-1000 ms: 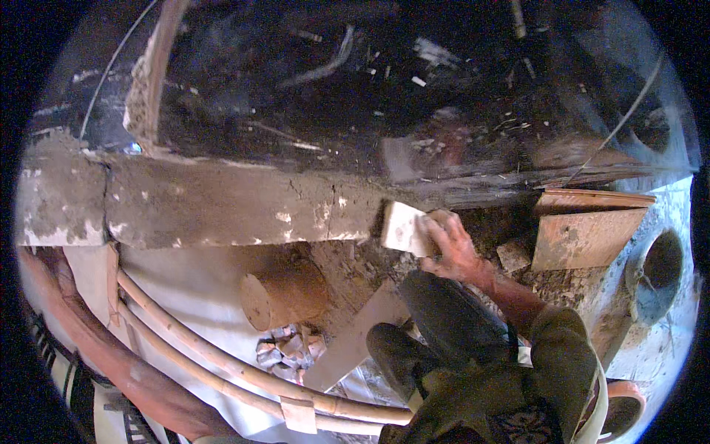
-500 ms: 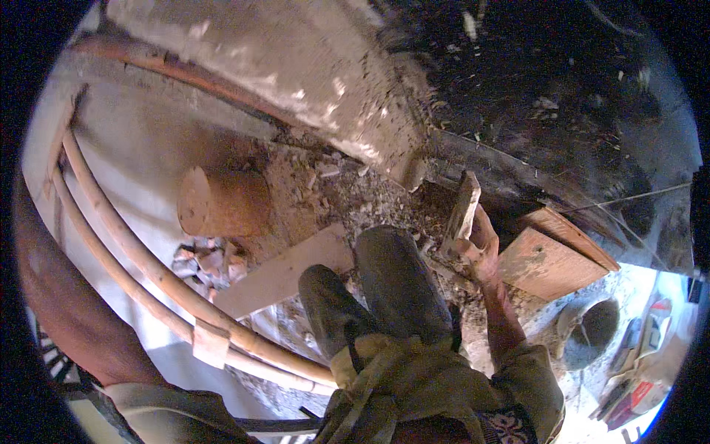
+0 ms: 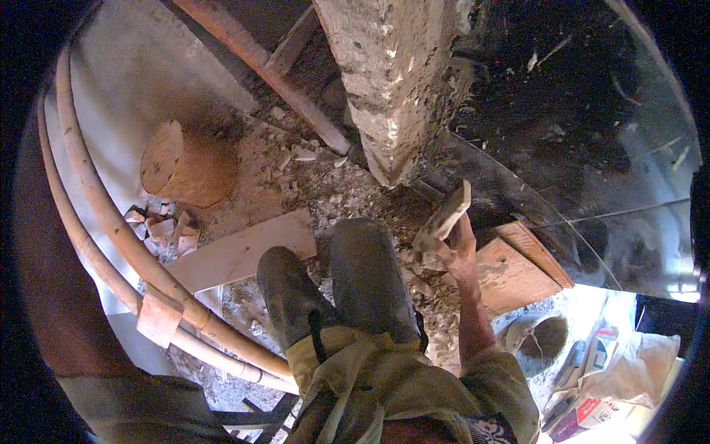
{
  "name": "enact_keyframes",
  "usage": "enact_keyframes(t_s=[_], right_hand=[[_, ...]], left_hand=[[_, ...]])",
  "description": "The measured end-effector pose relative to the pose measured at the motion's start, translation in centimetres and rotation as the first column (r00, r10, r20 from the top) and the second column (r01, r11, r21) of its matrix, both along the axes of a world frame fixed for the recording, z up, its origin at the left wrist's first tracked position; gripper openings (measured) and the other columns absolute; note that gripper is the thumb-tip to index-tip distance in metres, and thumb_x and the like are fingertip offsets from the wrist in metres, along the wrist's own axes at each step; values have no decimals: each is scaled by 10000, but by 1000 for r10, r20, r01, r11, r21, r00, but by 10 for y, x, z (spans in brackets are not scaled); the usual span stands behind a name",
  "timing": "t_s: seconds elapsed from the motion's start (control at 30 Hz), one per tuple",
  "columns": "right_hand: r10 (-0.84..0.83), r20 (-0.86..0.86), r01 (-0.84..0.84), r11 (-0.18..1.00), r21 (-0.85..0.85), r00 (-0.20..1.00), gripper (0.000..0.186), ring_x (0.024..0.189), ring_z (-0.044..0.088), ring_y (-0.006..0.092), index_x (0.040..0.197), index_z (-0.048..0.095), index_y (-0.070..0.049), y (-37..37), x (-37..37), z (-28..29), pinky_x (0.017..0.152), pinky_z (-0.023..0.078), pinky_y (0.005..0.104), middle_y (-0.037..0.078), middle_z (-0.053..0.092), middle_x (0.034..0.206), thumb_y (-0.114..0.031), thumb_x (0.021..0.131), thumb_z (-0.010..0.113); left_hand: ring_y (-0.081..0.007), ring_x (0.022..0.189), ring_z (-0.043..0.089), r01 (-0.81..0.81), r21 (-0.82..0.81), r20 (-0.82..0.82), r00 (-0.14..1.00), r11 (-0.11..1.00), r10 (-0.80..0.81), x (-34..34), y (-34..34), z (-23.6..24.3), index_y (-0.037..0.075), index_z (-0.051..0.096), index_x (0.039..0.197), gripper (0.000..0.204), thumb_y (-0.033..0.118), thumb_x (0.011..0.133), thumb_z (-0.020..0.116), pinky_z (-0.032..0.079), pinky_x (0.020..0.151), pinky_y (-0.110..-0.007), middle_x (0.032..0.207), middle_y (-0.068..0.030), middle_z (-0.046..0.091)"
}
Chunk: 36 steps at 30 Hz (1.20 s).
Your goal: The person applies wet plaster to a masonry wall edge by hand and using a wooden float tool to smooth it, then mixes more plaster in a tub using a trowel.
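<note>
My right hand [image 3: 458, 248] is shut on a flat rectangular float with mortar on it [image 3: 444, 216], held tilted just in front of my knees. A rough, plastered concrete beam [image 3: 384, 81] runs up the middle of the view, its lower end a little above the float. My left hand is out of sight; only a dark arm shape lies along the left edge. My two boots [image 3: 333, 285] stand on rubble and mortar crumbs.
A pale plank [image 3: 237, 255] lies left of my boots. Two curved orange hoses [image 3: 111, 237] sweep down the left side. A clay-coloured cylinder [image 3: 181, 163] lies beside broken brick pieces [image 3: 163, 226]. A wooden board [image 3: 518, 270] and a bucket [image 3: 543, 340] sit at the right.
The view has swung round, so the beam now runs upright instead of across. My right hand has come away from the beam's face with the float and now holds it lower, near my knees.
</note>
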State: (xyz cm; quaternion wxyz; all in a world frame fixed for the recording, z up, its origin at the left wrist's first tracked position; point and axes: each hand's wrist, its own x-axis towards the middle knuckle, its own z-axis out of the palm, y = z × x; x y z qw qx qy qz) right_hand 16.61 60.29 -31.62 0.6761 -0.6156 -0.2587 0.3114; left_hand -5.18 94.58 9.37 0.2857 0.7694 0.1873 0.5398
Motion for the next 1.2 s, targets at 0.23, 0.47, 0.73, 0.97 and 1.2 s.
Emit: enact_keyframes(t_s=[0.23,0.47,0.73,0.97,1.2], right_hand=[[-64,667,230,959,-163,742,1039,1297,381,424,1473,232,30,48,17,-78,1121,293,476,247,401,1412,-271,668,816],[-174,748,247,969,14,641,967,1232,404,464,1458,235,43,96,15,-95,1067,336,511,282,387,1398,-254,708,769],[-179,765,262,965,14,619,853,1219,412,493,1432,264,58,114,6,-89,1040,369,522,310,395,1366,-224,776,732],[-232,727,261,962,75,646,828,1217,419,478,1441,281,20,121,11,-80,1011,394,516,289,403,1364,-265,803,724],[-245,734,305,951,54,633,785,1172,439,463,1460,285,-4,126,11,-95,992,424,489,269,403,1349,-167,808,691]], left_hand=[[-229,1168,561,84,-105,28,996,991,-82,10,3,-61,-80,421,1386,616,118,869,692,456,991,-359,1336,-174,542],[-223,1173,561,133,-380,-72,982,915,-172,21,-77,-193,-82,416,1393,636,105,860,708,453,993,-354,1341,-172,541],[-308,1014,659,8,-598,-299,925,801,-232,80,-170,-372,-66,525,1298,703,317,780,805,524,854,-379,1115,-286,642],[-360,849,675,-121,-356,-374,927,927,-23,125,-157,-404,-43,588,1201,581,303,780,792,536,748,-427,971,-244,673],[-371,835,661,-16,-373,-321,940,928,-113,148,-164,-420,-11,614,1130,404,229,831,739,522,720,-436,949,-231,664]])
